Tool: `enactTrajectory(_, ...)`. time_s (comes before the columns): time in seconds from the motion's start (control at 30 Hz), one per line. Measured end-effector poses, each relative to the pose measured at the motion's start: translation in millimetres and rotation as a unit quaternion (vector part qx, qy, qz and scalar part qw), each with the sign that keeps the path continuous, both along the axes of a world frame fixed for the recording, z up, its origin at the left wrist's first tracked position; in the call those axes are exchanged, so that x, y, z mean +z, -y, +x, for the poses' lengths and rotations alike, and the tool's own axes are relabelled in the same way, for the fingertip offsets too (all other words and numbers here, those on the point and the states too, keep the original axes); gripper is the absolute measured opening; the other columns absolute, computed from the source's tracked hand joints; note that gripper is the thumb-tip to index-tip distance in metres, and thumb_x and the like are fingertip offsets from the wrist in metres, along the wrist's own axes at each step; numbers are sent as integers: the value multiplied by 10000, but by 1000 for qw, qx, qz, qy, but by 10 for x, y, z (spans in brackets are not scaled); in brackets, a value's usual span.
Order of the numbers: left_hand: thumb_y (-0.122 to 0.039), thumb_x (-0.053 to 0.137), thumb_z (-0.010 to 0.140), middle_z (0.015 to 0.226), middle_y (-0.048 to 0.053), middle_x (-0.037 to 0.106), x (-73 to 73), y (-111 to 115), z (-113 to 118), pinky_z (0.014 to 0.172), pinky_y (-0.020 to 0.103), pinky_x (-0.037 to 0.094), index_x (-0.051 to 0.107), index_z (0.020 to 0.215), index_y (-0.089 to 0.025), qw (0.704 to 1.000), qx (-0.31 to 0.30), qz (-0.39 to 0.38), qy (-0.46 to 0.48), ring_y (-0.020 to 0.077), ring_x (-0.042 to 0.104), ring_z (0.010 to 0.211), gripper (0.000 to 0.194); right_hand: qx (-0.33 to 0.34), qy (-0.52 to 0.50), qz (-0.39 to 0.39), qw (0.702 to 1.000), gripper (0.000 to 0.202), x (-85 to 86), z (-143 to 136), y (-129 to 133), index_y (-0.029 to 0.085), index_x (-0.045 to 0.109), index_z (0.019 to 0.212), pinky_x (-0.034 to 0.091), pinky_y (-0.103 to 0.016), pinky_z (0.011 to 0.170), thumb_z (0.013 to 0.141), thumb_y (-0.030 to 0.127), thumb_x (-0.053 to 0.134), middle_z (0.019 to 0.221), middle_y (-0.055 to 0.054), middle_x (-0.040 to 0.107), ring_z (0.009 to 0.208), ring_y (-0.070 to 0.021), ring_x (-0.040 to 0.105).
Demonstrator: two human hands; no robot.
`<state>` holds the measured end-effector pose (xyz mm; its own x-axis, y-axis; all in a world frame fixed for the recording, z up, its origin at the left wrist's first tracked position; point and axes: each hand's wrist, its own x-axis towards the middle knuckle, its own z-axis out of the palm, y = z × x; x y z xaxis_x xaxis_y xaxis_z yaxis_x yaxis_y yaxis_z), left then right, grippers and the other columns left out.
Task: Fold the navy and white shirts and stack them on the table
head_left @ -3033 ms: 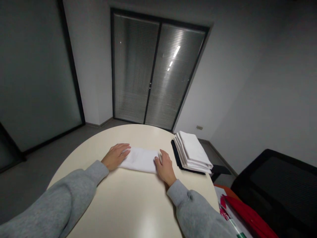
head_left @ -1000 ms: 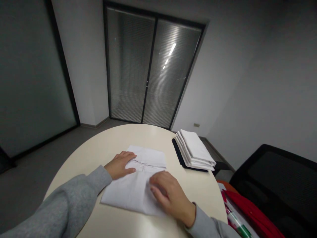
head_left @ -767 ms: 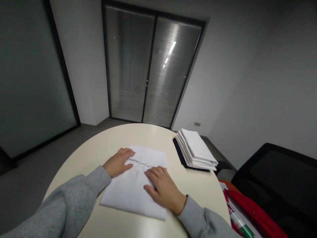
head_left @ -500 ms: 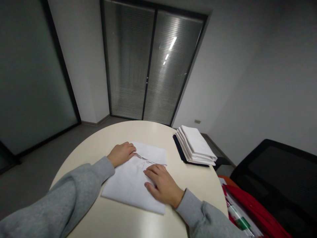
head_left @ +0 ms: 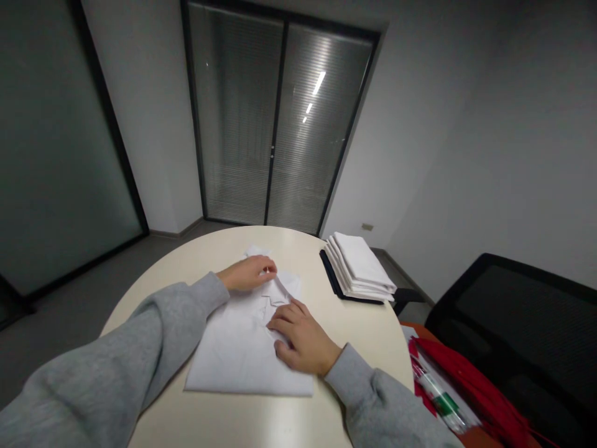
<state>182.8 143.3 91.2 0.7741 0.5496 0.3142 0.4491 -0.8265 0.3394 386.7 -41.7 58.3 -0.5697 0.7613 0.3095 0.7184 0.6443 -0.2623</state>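
A folded white cloth [head_left: 242, 354] lies on the round cream table [head_left: 317, 423], its straight edge towards me. Its far part is creased and partly raised, and a small end sticks out beyond my left hand. My left hand [head_left: 247, 274] is at this far part, fingers curled and pinching the cloth near a raised fold. Resting on the right side of the cloth is my right hand [head_left: 303, 339], its fingers spread and the thumb apart. Whether the cloth is a shirt or another garment I cannot tell.
A stack of folded white cloths [head_left: 364, 264] sits on a dark folded piece [head_left: 330, 274] at the table's right edge. Beyond that edge are a black mesh chair [head_left: 522, 330], a red bag [head_left: 466, 379] and a clear bottle with a green label [head_left: 443, 401].
My left hand has moved right and slightly away from me, lifting the far fold of the cloth. The cloth's far part is now narrower and crumpled. My right hand stays on the cloth.
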Motion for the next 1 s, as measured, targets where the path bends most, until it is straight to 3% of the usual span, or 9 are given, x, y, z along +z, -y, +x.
enactTrajectory(0.1,-398,509,992,965,66,738,-264,279,-58,881,356,502,732,952,-217,999,-14,-24,-24,241,661,924,289,-97,-10,38,994,107,-21,1,-13,239,687,1025,369,-446,1085,964,287,614,1082,-56,661,1086,-248,564)
enactTrajectory(0.2,-355,536,973,1002,84,726,-471,343,-120,948,383,494,714,959,-219,1000,0,0,-18,262,640,1008,224,-187,-23,27,982,220,-58,21,-94,221,667,891,410,-393,916,1031,352,558,980,-66,648,990,-243,553)
enactTrajectory(0.37,-337,539,994,1186,103,677,-608,283,-159,1088,415,459,655,1150,-216,1000,1,-13,24,267,586,1189,229,-196,-48,-28,979,290,-77,88,-346,211,686,855,409,-369,908,1051,363,538,956,-67,695,990,-234,595)
enactTrajectory(0.5,-397,596,980,1326,133,602,-635,270,-158,1126,420,459,577,1297,-198,996,2,-54,67,269,576,1246,375,-166,-69,-43,983,273,-71,149,-700,218,686,1211,436,-362,987,1020,381,581,1156,-80,752,1115,-245,660)
enactTrajectory(0.6,-410,613,975,1388,141,552,-627,285,-150,1123,433,472,516,1388,-207,993,16,-77,86,271,586,1247,470,-166,-107,-57,979,685,-115,183,-1105,154,285,1622,472,-359,1017,1030,382,543,1367,-158,696,1220,-246,671)
enactTrajectory(0.67,-395,598,987,1373,144,548,-615,296,-146,1106,443,486,495,1412,-210,991,33,-87,91,271,597,1231,475,-186,-129,-52,973,824,-164,203,-1401,132,71,1672,491,-357,1021,1025,360,529,1451,-189,637,1227,-235,679)
enactTrajectory(0.73,-374,585,996,1349,146,552,-603,300,-145,1091,447,498,479,1428,-206,990,46,-96,89,267,611,1210,476,-212,-134,-30,968,900,-220,226,-1659,135,17,1677,467,-370,1078,989,338,562,1572,-202,517,1298,-238,634)
enactTrajectory(0.83,-352,581,1000,1363,148,554,-590,293,-145,1104,455,491,464,1451,-208,991,45,-96,80,266,606,1220,488,-248,-110,-5,963,937,-310,278,-1891,95,87,1672,343,-445,1203,938,334,617,1656,-218,382,1457,-306,471)
enactTrajectory(1.0,-352,559,1026,1370,130,616,-619,274,-129,1156,474,449,565,1367,-207,999,18,-38,30,282,553,1303,371,-277,-46,-6,960,677,-383,315,-1874,82,377,1600,165,-589,1253,1009,376,529,1642,-249,390,1532,-404,327)
